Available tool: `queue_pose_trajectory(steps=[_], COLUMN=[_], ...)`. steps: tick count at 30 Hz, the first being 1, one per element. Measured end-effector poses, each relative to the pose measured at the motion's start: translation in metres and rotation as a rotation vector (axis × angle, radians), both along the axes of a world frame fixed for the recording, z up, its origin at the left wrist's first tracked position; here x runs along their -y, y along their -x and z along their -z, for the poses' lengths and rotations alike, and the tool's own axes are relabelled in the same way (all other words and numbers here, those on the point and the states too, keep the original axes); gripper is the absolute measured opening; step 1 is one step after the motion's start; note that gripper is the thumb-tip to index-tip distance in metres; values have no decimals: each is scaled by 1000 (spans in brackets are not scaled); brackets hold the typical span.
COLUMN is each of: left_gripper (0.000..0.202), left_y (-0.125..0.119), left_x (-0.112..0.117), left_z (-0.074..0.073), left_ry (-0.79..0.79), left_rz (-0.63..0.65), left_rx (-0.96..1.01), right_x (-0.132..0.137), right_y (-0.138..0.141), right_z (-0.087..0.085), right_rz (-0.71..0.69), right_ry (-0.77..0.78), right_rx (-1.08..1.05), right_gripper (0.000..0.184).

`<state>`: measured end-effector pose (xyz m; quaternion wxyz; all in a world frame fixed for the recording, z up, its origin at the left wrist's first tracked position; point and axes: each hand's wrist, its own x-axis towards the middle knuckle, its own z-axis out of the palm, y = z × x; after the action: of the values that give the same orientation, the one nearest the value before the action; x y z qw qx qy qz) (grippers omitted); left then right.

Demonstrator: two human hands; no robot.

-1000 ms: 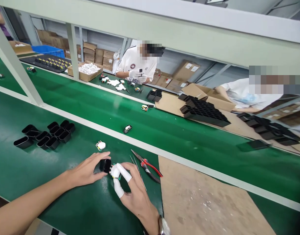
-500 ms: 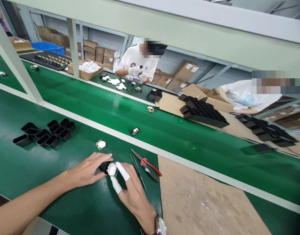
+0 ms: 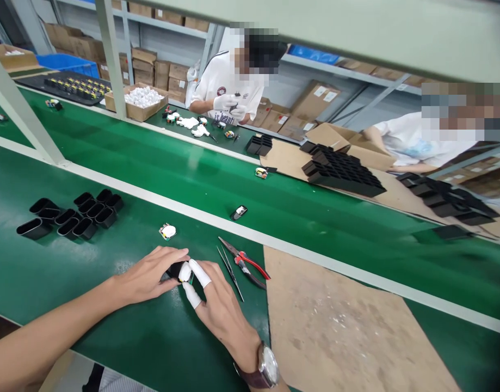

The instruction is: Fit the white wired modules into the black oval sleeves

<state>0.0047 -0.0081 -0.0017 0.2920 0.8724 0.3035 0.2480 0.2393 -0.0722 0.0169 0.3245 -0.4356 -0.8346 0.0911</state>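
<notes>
My left hand point(image 3: 152, 275) is closed around a black oval plastic case point(image 3: 175, 270), its open end turned to the right. Finger and thumb of my right hand point(image 3: 213, 291), both in white finger cots, pinch a small circuit board point(image 3: 186, 272) with a white cap-like part on it. The board's left end is inside the case's mouth; its right end sticks out. A similar circuit board point(image 3: 167, 231) lies on the green table just beyond my hands. Tweezers point(image 3: 230, 274) and red-handled pliers point(image 3: 245, 263) rest to the right of my right hand.
Several empty black cases point(image 3: 84, 228) stand at the left. A cardboard sheet point(image 3: 339, 321) covers the table at right. Beyond a pale rail point(image 3: 217, 216), a green belt point(image 3: 184, 179) carries a filled case point(image 3: 239, 212) and boards. Two people work across it, beside stacked black cases point(image 3: 345, 177).
The circuit board sits deeper in the black case, with less of it showing. Pieces on the belt have moved right. My view has shifted slightly.
</notes>
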Motion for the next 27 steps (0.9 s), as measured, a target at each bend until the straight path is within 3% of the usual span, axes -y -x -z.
queue_pose_trajectory(steps=[5, 10, 17, 21, 24, 27], left_gripper=[78, 84, 79, 81, 76, 71], left_y=[-1, -1, -3, -4, -2, 2], left_x=[1, 2, 1, 4, 6, 6], left_z=[-3, -6, -5, -9, -11, -11], left_ry=[160, 357, 399, 381, 332, 293], left_rz=[-16, 27, 47, 49, 30, -8], left_rx=[39, 56, 40, 25, 14, -7], right_x=[-1, 0, -2, -5, -6, -5], right_y=[-3, -6, -2, -4, -15, -35], right_z=[0, 0, 4, 4, 4, 10], right_rz=[5, -57, -38, -49, 69, 368], right_ry=[-16, -52, 51, 22, -25, -49], right_rx=[-34, -102, 23, -37, -20, 213], right_gripper=[61, 43, 30, 23, 30, 31])
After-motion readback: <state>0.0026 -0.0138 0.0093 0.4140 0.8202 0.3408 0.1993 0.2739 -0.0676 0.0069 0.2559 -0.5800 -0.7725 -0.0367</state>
